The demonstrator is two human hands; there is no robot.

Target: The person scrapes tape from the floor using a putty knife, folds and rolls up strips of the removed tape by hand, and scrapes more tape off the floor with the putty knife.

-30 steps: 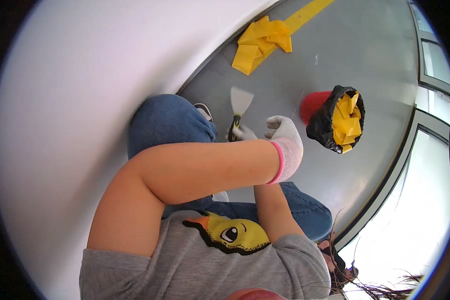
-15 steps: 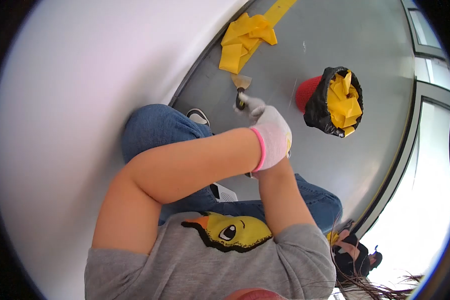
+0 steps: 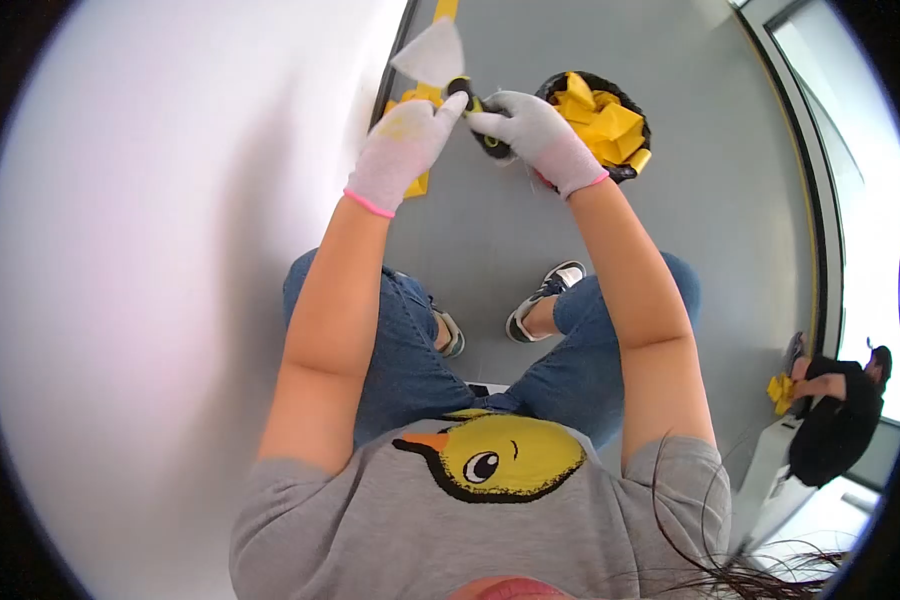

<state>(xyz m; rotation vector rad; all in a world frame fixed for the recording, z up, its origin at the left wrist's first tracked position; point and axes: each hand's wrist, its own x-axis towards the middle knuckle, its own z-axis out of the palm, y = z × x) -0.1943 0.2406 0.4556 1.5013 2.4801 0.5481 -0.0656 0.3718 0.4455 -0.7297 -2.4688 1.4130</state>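
Observation:
A scraper with a wide pale blade (image 3: 435, 52) and a black-and-yellow handle (image 3: 490, 140) is held out in front of me, blade pointing up and left. My right hand (image 3: 540, 130), in a white glove with a pink cuff, is closed around the handle. The fingers of my left hand (image 3: 405, 145), gloved alike, pinch the scraper close to the base of its blade. Crumpled yellow tape (image 3: 418, 186) lies on the floor, partly hidden behind my left hand.
A bin lined with a black bag (image 3: 642, 110) holds crumpled yellow tape (image 3: 602, 122), just beyond my right hand. A yellow strip (image 3: 446, 9) runs along the grey floor (image 3: 710, 220). The white wall (image 3: 150, 250) stands at left. Another person (image 3: 835, 420) crouches at far right.
My arms, crossed before with the hands close together, are now apart and stretched forward. The scraper has been raised off the floor area, and both hands are on it. The view has shifted.

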